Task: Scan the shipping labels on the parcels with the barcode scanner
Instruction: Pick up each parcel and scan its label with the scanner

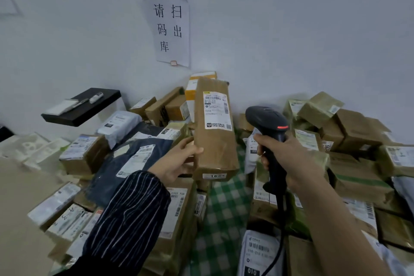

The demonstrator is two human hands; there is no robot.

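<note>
Left hand (179,161) grasps the tall brown parcel (215,127) upright, label (216,110) facing out; right hand (289,159) clenches the scanner (268,132); next, aim at the barcode.

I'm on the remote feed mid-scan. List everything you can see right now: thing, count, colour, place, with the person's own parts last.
Long brown cardboard parcel: one, white shipping label facing the camera, held upright at centre.
Black handheld barcode scanner: one, red strip on its head, right of the parcel, cable hanging down.
Brown cardboard parcels: many, uncounted, piled left and right.
Dark blue plastic mailer bag: one, left pile.
White plastic mailer bag: one, left rear.
Green-and-white checked cloth: one, between the piles.
Black shelf: one, left wall, small items on it.
White paper signs: two, black characters, wall.
Left hand: striped sleeve, fingers gripping the parcel's left edge.
Right hand: bare arm, closed on the scanner's grip.
</note>
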